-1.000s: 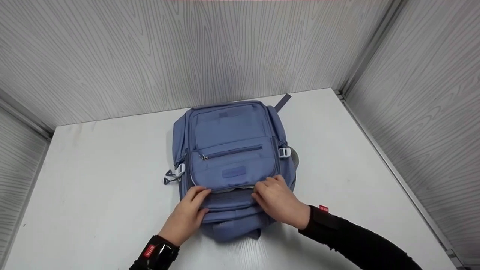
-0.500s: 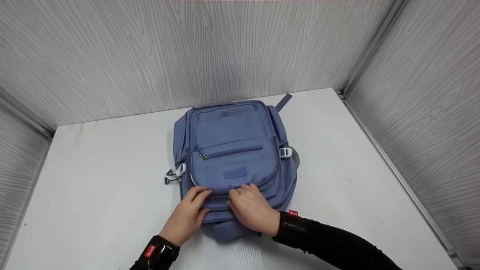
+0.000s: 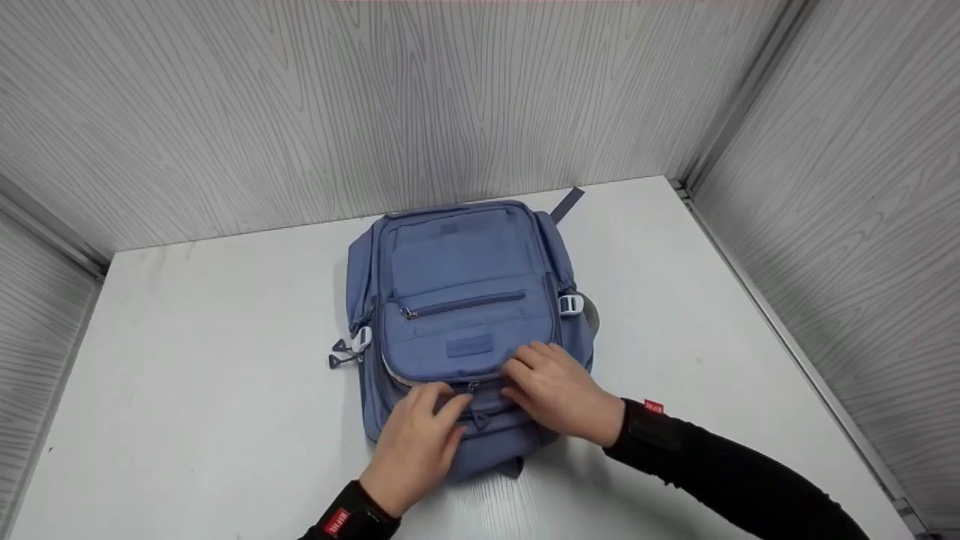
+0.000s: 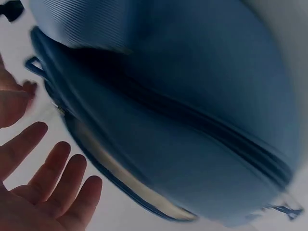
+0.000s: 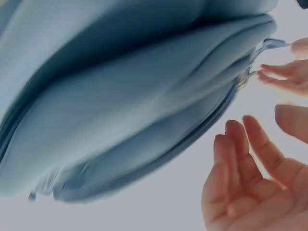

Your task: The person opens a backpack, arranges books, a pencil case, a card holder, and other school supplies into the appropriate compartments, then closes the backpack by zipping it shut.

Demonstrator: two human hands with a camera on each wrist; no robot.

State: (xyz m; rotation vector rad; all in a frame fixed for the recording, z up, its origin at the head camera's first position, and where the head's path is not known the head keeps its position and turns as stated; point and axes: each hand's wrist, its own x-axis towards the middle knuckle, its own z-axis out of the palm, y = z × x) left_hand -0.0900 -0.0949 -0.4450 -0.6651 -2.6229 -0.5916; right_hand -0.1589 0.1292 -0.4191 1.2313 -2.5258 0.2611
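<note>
A blue backpack [image 3: 465, 259] lies front side up on a white table. At the lower edge of its front pocket hangs a zipper pull [image 3: 481, 420], between my two hands. My left hand [image 3: 416, 442] is just left of that pull, fingers spread and relaxed in the left wrist view. Left of the pull the pocket edge gapes, showing a pale lining strip [image 4: 120, 171]. My right hand [image 3: 562, 394] is at the pocket's lower right corner; in the right wrist view its loosely bent fingers [image 5: 236, 139] hold nothing and stand apart from the fabric.
A second zipper [image 3: 465, 302] crosses the bag's front. White buckles sit on both sides, the right buckle [image 3: 571, 304] and the left buckle [image 3: 361, 340], with dark pulls beside the left one. Grey wood-grain panels [image 3: 480, 97] enclose the table [image 3: 202, 360] at back and sides.
My right hand slid left along the pocket edge, then came back right, off the zipper pull. My left hand let go of the bag's lower left edge and moved right, nearer the pull.
</note>
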